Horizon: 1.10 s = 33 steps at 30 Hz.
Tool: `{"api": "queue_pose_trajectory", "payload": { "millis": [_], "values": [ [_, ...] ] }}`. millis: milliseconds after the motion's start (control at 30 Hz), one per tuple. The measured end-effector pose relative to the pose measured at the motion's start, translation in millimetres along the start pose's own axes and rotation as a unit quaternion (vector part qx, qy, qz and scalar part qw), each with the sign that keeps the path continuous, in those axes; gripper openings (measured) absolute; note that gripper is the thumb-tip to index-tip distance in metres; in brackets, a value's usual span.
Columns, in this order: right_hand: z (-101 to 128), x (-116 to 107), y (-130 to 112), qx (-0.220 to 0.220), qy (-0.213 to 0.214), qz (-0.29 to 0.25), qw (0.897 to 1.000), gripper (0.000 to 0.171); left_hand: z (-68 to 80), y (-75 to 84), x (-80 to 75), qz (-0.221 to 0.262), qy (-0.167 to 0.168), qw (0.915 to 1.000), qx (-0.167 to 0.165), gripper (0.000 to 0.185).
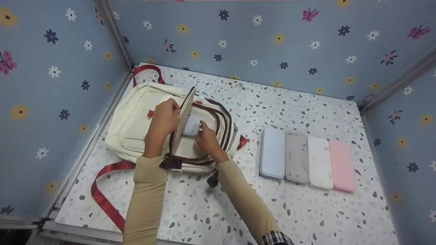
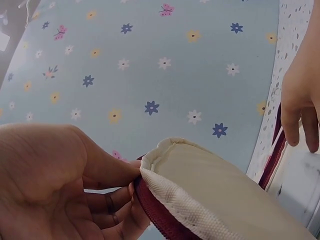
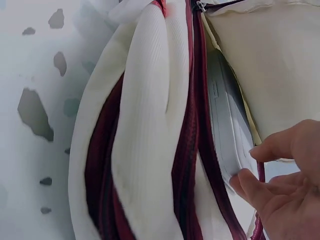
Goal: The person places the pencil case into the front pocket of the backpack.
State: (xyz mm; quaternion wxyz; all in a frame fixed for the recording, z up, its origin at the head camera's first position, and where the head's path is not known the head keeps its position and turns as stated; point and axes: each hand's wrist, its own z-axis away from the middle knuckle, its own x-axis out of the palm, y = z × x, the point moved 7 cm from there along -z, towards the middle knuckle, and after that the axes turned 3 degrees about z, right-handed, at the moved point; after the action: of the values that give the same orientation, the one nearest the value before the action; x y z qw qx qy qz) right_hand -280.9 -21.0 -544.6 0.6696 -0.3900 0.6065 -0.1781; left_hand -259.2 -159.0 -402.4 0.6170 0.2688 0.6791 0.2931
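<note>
A: Where is the backpack (image 1: 143, 122), and how are the hands placed?

B: The cream backpack with maroon zips is laid flat near the table's (image 1: 306, 211) far left corner. Its front flap (image 1: 185, 112) is pinched upright at the edge by the left hand (image 1: 165, 117). A pale grey case (image 1: 190, 126) is held at its end between thumb and fingers of the right hand (image 1: 207, 137), partly inside the opened compartment.

A: What else is seen on the table?

B: Four flat cases (image 1: 306, 160), blue, grey, white and pink, are lined up side by side towards the right edge, well apart from the backpack.

A: What could go wrong from here?

B: The flap is held only by its rim, so it could be let slip and fall across the opening. The case could also be caught on the zip teeth (image 3: 192, 125) if pushed at an angle, since the gap looks narrow. A red strap (image 1: 102, 197) trails towards the near edge and might be snagged by a sleeve.
</note>
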Motion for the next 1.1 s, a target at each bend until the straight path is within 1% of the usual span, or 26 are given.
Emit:
{"api": "queue_pose_trajectory", "payload": {
  "millis": [67, 167, 367, 500, 600, 733, 933, 1100],
  "values": [
    [0, 3, -1, 0.001, -0.015, -0.027, 1.0, 0.059, -0.4, 0.4, 0.8, -0.004, -0.003, 1.0, 0.001, 0.015],
    [-1, 8, -1, 0.011, -0.036, -0.052, 0.998, 0.061, -0.8, 0.6, 1.7, -0.008, -0.006, 1.0, 0.0, 0.015],
    [-1, 15, -1, 0.03, -0.06, -0.068, 0.995, 0.065, -0.9, 0.0, 2.3, -0.004, -0.008, 1.0, 0.001, 0.014],
    [-1, 16, -2, 0.033, -0.065, -0.055, 0.996, 0.065, -0.6, -1.1, 2.9, -0.004, -0.011, 0.9999, 0.001, 0.015],
    [1, 14, -1, 0.035, -0.061, -0.049, 0.996, 0.063, -0.2, -1.7, 3.4, -0.004, -0.013, 0.9999, -0.001, 0.016],
    [2, 11, 3, 0.038, -0.049, -0.054, 0.997, 0.06, 0.1, -2.9, 3.2, -0.001, -0.016, 0.9999, -0.006, 0.016],
    [2, 2, 6, 0.034, -0.037, -0.069, 0.996, 0.063, -0.3, -4.0, 2.1, 0.0, -0.014, 0.9999, -0.006, 0.016],
    [2, -7, 7, 0.031, -0.041, -0.081, 0.995, 0.064, -0.4, -2.9, 1.5, 0.002, -0.016, 0.9998, -0.009, 0.017]
  ]
}}
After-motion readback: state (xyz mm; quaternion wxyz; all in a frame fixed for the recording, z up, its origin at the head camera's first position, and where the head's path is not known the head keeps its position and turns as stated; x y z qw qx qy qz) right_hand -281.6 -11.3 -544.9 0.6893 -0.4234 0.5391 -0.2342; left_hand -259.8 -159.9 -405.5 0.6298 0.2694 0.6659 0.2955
